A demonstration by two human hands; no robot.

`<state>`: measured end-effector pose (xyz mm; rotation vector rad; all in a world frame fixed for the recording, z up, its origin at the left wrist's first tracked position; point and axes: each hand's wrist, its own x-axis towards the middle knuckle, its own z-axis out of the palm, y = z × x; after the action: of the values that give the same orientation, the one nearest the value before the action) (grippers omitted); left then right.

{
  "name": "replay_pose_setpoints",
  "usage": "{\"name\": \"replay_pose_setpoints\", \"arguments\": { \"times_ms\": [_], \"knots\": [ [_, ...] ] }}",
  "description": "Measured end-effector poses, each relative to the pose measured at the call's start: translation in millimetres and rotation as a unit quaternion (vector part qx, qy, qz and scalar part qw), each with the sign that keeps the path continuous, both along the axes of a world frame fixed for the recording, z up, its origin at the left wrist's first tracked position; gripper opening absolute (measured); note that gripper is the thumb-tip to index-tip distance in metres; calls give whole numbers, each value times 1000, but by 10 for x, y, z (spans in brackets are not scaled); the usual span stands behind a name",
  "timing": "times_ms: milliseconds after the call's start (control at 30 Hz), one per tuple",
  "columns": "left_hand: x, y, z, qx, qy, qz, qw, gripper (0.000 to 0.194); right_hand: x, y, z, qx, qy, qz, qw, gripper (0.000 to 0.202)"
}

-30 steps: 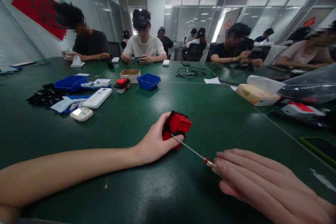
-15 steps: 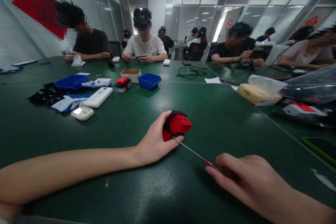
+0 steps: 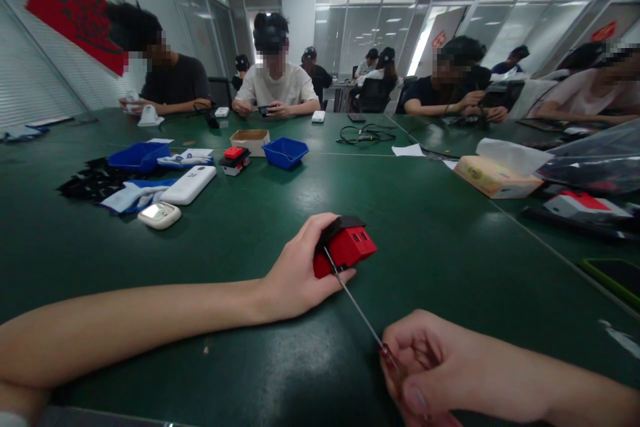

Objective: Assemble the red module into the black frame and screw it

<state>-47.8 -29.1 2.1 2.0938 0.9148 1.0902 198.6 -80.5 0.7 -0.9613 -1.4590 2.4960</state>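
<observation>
My left hand [image 3: 300, 273] is closed round a small red and black block-shaped device [image 3: 353, 245], holding it just over the table. Two small slots show on its red end face. In my right hand [image 3: 440, 367] is a screwdriver [image 3: 357, 309] with a thin metal shaft and a reddish, see-through handle, gripped by the fingers. The shaft slants up and left, and its tip reaches the near side of the device, by my left thumb and fingers. Whether the tip sits in a screw I cannot tell.
On the green table [image 3: 225, 240] to the left lie a white power bank [image 3: 190, 185], a small white gadget [image 3: 160, 215], gloves [image 3: 135, 195] and blue trays [image 3: 285, 153]. A tissue box [image 3: 493, 177] and a green-edged phone [image 3: 615, 283] are at right. Several people sit beyond.
My right hand has moved down and turned over, palm side now showing, so the screwdriver slants more steeply. The device has tilted and shifted slightly right in my left hand.
</observation>
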Motion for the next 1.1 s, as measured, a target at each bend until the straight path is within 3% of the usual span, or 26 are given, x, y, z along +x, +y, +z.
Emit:
{"name": "replay_pose_setpoints", "arguments": {
  "times_ms": [200,400,600,867,1100],
  "knots": [
    [4,4,-9,-2,-2,8,1000,66,-21,10,3,-16,39,8,999,54],
    [11,-3,1,-34,-11,8,999,67,13,22,-81,-71,60,-35,995,51],
    [15,13,-19,-51,-19,17,998,69,15,56,-19,-82,49,-6,995,49],
    [16,29,-59,-53,-29,12,998,69,38,60,-174,-87,105,-1,991,47],
    [14,42,-65,-44,-18,8,999,70,6,78,-73,-88,96,-10,991,37]
  ]
}}
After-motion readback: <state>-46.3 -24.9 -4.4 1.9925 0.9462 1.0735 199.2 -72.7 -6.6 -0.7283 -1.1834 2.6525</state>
